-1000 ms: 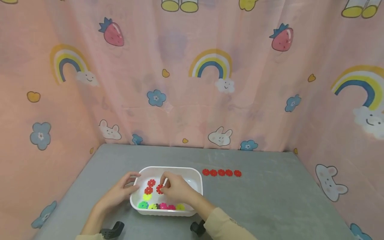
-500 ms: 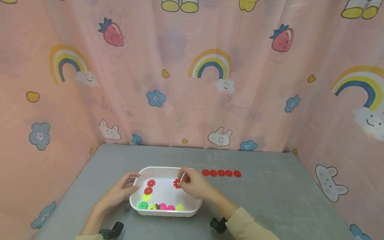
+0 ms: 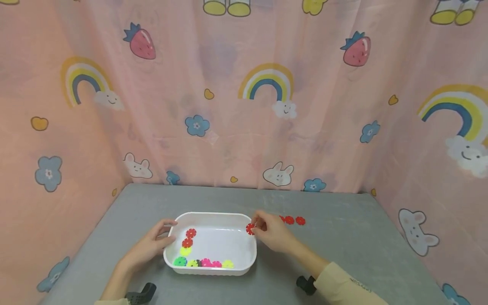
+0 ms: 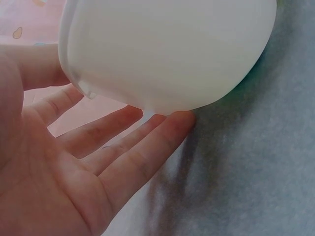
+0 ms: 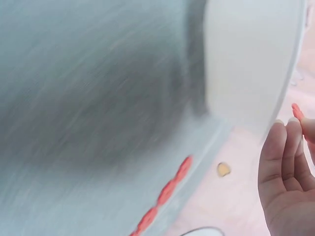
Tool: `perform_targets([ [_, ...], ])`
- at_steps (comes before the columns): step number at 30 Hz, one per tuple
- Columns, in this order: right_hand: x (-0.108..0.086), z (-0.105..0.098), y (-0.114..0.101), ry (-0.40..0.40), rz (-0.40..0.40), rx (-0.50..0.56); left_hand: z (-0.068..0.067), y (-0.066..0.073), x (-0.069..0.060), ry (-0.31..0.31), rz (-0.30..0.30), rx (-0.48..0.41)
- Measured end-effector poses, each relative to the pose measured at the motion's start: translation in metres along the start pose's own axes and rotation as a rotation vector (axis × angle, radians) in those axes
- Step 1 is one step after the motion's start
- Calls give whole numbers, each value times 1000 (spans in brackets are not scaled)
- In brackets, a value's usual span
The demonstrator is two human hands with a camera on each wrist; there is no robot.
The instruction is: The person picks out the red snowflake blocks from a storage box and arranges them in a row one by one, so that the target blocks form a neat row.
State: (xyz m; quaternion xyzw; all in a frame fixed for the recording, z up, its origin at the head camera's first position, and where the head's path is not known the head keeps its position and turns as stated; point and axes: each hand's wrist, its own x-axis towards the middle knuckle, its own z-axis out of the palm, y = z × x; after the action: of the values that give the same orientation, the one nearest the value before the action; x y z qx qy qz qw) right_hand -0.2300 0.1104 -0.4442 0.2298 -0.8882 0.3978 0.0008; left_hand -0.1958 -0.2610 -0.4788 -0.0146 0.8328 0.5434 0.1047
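A white rectangular tray [image 3: 213, 273] stands on the grey table. My left hand [image 3: 151, 242] rests against its left end; in the left wrist view the hand's extended fingers [image 4: 147, 164] touch the tray's outer wall [image 4: 167, 54]. Between thumb and fingertips my right hand [image 3: 275, 232] pinches a red flower-shaped disc [image 3: 250, 229] at the tray's right rim. Two red flower discs [image 3: 187, 242] lie inside on the left. Yellow, green and pink ones [image 3: 206, 262] line the near side. Beyond the right hand, a row of red discs [image 3: 289, 220] is partly hidden by it.
The grey table [image 3: 366, 254] extends to the right of the tray. A pink patterned curtain [image 3: 228, 144] surrounds its back and sides. Dark devices are worn at the left wrist [image 3: 142, 294] and right wrist [image 3: 306, 285].
My right hand has carried the red flower disc rightward, from the tray's middle to its right rim, and now covers part of the red row. My left hand has stayed at the tray.
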Motion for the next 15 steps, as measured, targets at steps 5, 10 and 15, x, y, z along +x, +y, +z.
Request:
perform_targets([
  [5,-7,-16,16,18,31,-14,0,-2,0,-2,5,10],
  [10,-14,-33,34,38,85,-5,-1,-2,0,-7,15,1],
  [15,-22,-50,56,41,117,15,-1,-3,0,-11,24,-8],
])
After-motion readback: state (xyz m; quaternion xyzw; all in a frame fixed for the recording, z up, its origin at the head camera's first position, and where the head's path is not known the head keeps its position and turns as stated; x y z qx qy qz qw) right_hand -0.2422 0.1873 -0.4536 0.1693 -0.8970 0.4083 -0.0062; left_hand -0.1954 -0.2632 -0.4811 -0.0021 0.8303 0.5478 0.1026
